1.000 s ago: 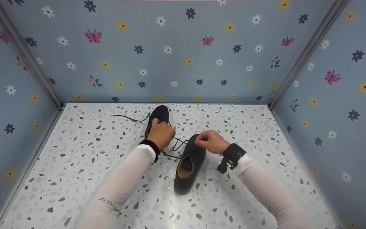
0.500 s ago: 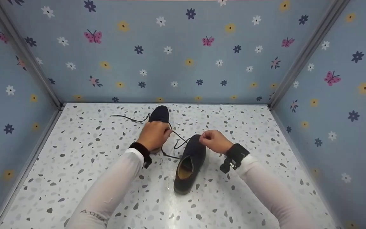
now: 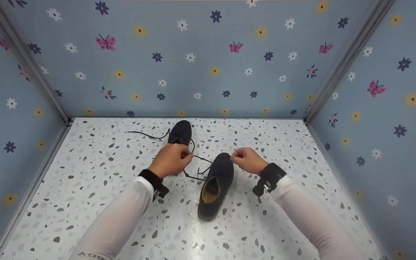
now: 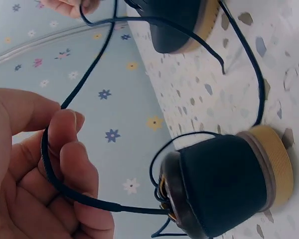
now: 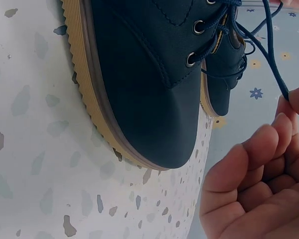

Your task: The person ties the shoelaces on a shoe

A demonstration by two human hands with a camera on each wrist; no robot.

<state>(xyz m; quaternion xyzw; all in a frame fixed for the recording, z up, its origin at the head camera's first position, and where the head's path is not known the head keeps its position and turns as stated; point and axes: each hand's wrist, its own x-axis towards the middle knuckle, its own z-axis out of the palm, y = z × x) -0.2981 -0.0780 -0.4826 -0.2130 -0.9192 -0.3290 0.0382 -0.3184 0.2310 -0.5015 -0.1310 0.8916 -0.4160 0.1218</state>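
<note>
My left hand (image 3: 170, 159) has slid back toward me since a second ago, off the far shoe (image 3: 181, 132), so more of that shoe's toe now shows; its fingers (image 4: 70, 164) are curled round a dark lace (image 4: 84, 199) that runs to that shoe. My right hand (image 3: 246, 160) has shifted a little to the right of the near shoe (image 3: 215, 186) and pinches the other lace (image 5: 271, 55) between thumb and fingertips (image 5: 284, 129), the rest of the fingers curled in. Between the two hands the laces are drawn out a little more than before. Both shoes stand where they stood, on the speckled bench (image 3: 284, 144), the near one with its opening toward me, the far one just behind my left hand. A loose lace end (image 3: 146, 134) lies unchanged to the left of the far shoe.
</note>
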